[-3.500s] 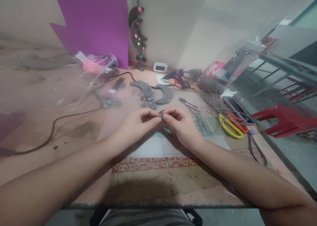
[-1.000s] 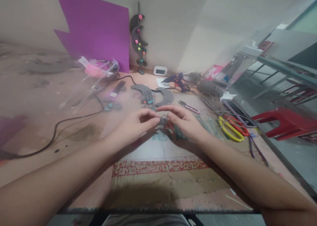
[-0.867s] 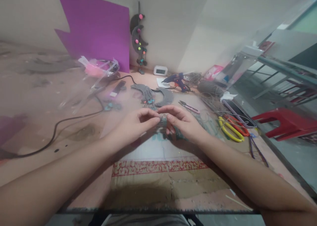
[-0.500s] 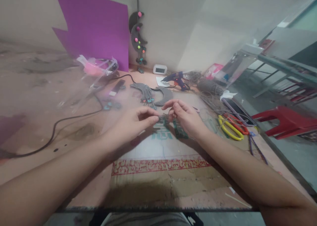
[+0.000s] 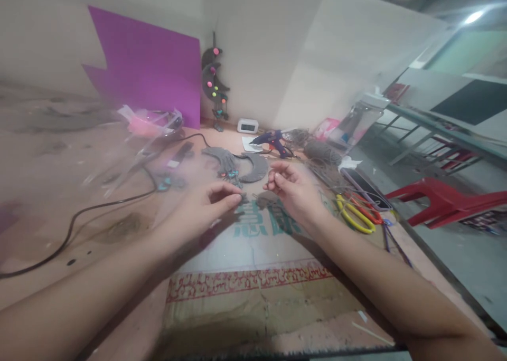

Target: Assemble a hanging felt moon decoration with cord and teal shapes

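Observation:
My left hand (image 5: 202, 209) hovers over the cardboard sheet (image 5: 253, 255) with thumb and forefinger pinched on a small grey piece (image 5: 244, 197) at its fingertips. My right hand (image 5: 295, 187) is a little to the right and apart from it, fingers curled with the tips together; whether a thin thread runs from them is too faint to tell. A small dark scrap (image 5: 264, 198) lies on the cardboard between the hands. Just beyond lie two grey crescent pieces with dangling beads (image 5: 237, 165).
A purple sheet (image 5: 146, 81) leans on the wall beside a hanging moon ornament (image 5: 214, 81). A glue gun (image 5: 271, 139), small clock (image 5: 247, 125), yarn ball (image 5: 322, 151), yellow and red scissors (image 5: 356, 216), plastic bags (image 5: 152, 123) and a black cable (image 5: 79, 218) lie around. A red stool (image 5: 443, 200) stands right.
My hands, joined fingertip to fingertip a second ago, have parted; the right hand has drawn away to the right. My view has tilted upward.

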Demonstrator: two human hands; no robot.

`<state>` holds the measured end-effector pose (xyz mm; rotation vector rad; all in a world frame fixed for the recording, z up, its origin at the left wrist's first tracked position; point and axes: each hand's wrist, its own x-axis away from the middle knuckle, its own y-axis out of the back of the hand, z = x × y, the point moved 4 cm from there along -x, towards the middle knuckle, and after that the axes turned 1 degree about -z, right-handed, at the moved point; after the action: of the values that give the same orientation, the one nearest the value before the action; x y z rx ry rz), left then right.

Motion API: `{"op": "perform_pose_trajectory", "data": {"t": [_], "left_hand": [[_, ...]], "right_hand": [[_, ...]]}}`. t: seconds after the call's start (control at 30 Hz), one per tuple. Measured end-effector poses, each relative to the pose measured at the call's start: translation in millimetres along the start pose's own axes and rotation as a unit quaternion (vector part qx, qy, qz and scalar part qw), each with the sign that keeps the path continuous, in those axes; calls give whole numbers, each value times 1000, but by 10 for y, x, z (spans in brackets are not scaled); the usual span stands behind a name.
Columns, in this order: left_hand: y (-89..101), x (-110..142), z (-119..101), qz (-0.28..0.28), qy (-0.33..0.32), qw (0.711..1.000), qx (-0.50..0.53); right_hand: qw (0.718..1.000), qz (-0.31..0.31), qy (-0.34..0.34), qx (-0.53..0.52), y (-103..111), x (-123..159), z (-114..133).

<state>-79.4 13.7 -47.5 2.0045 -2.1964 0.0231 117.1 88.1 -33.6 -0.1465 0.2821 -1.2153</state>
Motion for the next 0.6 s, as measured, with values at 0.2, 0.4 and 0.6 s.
{"op": "perform_pose_trajectory", "data": {"t": [0.2,0.4,0.6], "left_hand": [[-9,7,-42,-10,-19,1000,4],[14,-5,27,3,-1,1000,-5],[6,-10,29,14,-6,1000,5]], "right_hand": [[999,-1,-24,-28,-44,10,8],[999,-3,-33,-36,-45,-7,23],[1000,-9,-4,16,-27,-15,54]]}}
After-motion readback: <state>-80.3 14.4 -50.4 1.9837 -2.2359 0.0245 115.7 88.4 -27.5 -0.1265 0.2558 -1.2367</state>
